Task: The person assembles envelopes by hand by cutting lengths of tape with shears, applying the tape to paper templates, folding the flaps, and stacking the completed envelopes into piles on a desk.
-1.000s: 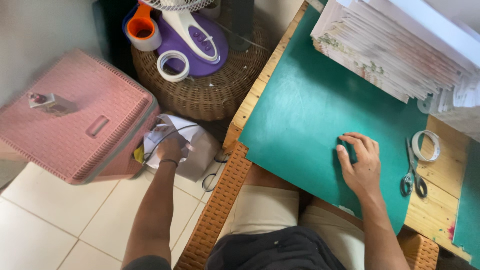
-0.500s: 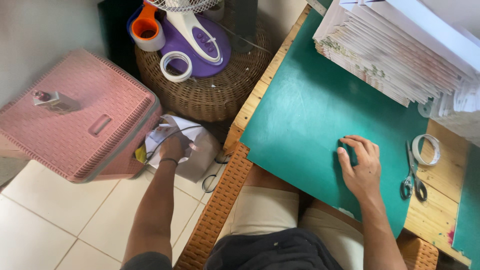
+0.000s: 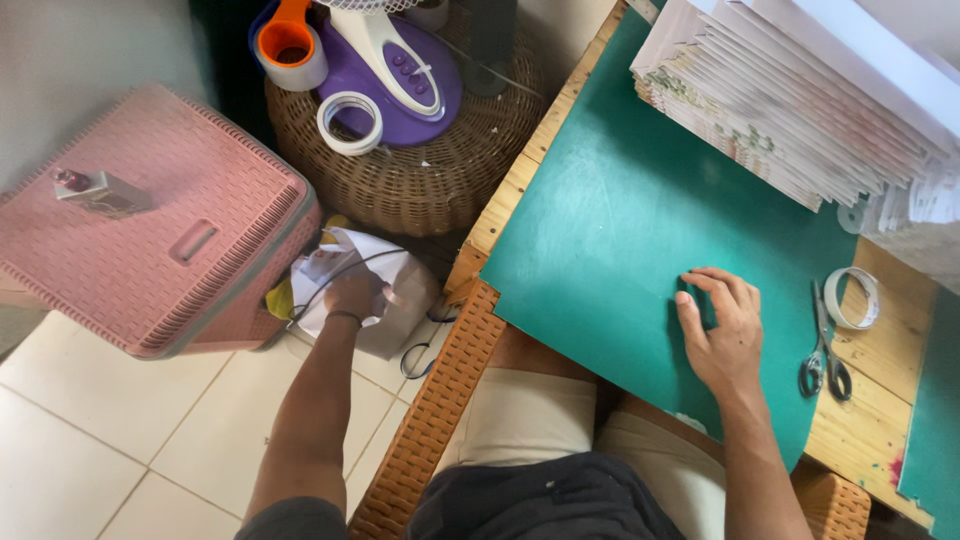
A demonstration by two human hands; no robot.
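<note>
Reaching down to the tiled floor, the person's left hand (image 3: 352, 297) grips crumpled white paper (image 3: 335, 262) in a pale bag wedged between a pink woven plastic box (image 3: 170, 250) and a round wicker stool (image 3: 420, 170), which carries tape rolls and a purple fan base. Further right, the right hand (image 3: 722, 332) rests flat and empty, fingers spread, on a green cutting mat (image 3: 620, 230), near grey-handled scissors (image 3: 824, 350) on the wooden table (image 3: 860, 430).

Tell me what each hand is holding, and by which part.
The left hand grips white paper in a bag on the floor, at its upper edge. The right hand holds nothing; it lies flat on the green mat.
</note>
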